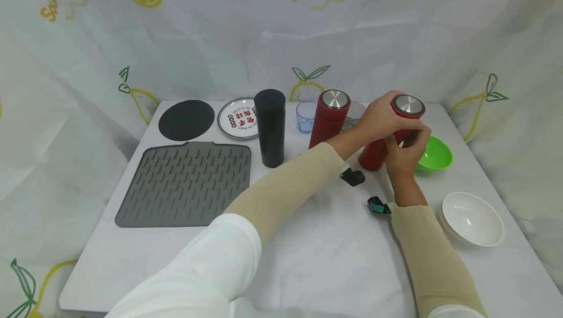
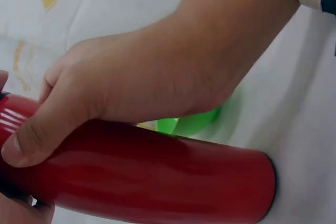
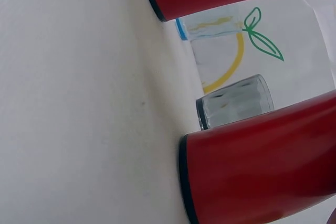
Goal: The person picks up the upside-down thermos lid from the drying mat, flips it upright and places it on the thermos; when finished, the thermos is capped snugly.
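Observation:
A red thermos [image 1: 371, 156] with a steel-topped lid [image 1: 409, 105] is between both hands. My left hand [image 1: 381, 116] grips its upper part just below the lid. Lower down, my right hand [image 1: 405, 159] holds the same thermos; the left wrist view shows the right thumb [image 2: 31, 140] lying along the red body. Some fingers are hidden behind the thermos. Its dark base [image 3: 186, 182] appears to be on the table. A second red thermos [image 1: 327, 125] stands to the left, partly covered by the left forearm.
A black tumbler [image 1: 270, 132], grey ridged mat [image 1: 184, 186], black round mat [image 1: 186, 120] and printed plate [image 1: 237, 130] are on the left. Behind stand a blue glass [image 1: 305, 117] and clear glass [image 3: 239, 103]. Green [image 1: 435, 154] and white bowls [image 1: 472, 219] sit right.

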Demonstrator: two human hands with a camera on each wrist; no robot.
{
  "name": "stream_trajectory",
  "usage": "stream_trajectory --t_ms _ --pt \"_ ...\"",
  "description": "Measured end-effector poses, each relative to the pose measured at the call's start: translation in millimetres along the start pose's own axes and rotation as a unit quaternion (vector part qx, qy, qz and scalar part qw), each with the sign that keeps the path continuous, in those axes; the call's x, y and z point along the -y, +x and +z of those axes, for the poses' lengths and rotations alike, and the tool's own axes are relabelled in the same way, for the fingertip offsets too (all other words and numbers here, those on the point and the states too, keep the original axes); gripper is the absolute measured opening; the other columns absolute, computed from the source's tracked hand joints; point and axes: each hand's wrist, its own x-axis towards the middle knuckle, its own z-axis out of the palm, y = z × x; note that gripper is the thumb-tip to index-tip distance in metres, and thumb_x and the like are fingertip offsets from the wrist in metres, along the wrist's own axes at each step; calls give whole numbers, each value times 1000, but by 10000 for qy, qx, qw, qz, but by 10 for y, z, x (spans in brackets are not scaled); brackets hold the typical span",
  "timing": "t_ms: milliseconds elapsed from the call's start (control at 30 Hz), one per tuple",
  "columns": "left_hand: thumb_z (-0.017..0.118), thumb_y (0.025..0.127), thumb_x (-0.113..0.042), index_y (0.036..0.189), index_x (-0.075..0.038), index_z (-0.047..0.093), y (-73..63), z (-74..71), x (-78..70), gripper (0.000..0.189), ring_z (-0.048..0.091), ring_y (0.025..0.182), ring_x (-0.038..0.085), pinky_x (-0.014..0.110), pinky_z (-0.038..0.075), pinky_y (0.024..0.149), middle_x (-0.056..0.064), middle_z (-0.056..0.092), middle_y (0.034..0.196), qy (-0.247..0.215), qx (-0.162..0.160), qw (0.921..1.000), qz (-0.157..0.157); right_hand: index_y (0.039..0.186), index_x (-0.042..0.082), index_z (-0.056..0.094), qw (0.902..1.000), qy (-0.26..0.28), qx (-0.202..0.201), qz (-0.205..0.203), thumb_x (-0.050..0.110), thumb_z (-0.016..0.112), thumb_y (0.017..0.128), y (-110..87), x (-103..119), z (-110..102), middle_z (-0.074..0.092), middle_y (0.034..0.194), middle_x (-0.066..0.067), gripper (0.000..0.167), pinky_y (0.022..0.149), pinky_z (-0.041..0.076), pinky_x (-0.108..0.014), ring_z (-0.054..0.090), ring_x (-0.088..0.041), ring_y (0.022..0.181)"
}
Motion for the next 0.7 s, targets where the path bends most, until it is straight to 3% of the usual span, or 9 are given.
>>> stream_trajectory --t_ms 100,200,267,367,433,533,633,700 --pt "86 73 -30 131 -21 53 -10 -27 48 67 53 93 -5 13 45 75 -15 59 106 -420 150 9990 -22 117 3 47 9998 -151 110 17 10 72 80 10 -5 13 56 118 0 45 89 41 -25 51 -20 105" --pt "82 78 -33 139 -24 46 -134 -32 130 71 52 96 -4 15 46 77 -15 57 112 -622 120 9979 151 117 2 46 9994 -229 219 103 8 70 80 28 -11 14 55 119 -1 44 95 42 -28 53 -22 108" --pt "78 82 -35 144 -24 40 -293 -40 211 74 49 104 -5 16 45 84 -15 54 120 -511 -27 9972 548 118 3 47 9990 -318 236 222 9 73 79 38 -18 10 55 119 -2 47 97 41 -29 53 -21 111" --pt "72 87 -36 149 -15 32 -626 -89 333 76 41 121 -1 17 38 97 -6 48 137 25 -204 9886 1490 122 3 48 9984 -252 295 410 11 77 76 43 -23 -20 56 122 -6 54 100 41 -31 52 -23 114" --pt "71 87 -35 150 -10 30 -888 -175 378 79 36 129 1 16 32 102 0 43 145 454 -156 9778 2040 127 4 48 9973 -347 400 513 13 79 75 40 -9 -67 56 124 -6 61 99 41 -30 51 -23 115" --pt "74 85 -36 146 -4 37 -1250 -418 442 78 35 134 6 18 29 106 6 44 147 1022 106 9519 2888 134 6 44 9935 -525 719 702 10 79 76 34 47 -171 54 129 -5 67 101 39 -30 48 -23 118" --pt "76 82 -39 140 -3 46 -1558 -801 572 74 41 132 10 22 30 108 8 52 140 1603 185 9187 3606 139 9 40 9857 -1089 980 832 7 78 77 34 118 -296 50 133 -2 72 102 37 -29 44 -20 122" --pt "77 80 -43 138 -4 49 -1740 -1104 705 75 46 129 14 27 32 108 8 55 136 2109 -20 8953 3924 141 11 38 9795 -1511 1107 738 8 79 77 38 137 -403 48 136 -3 76 104 35 -29 42 -18 125"
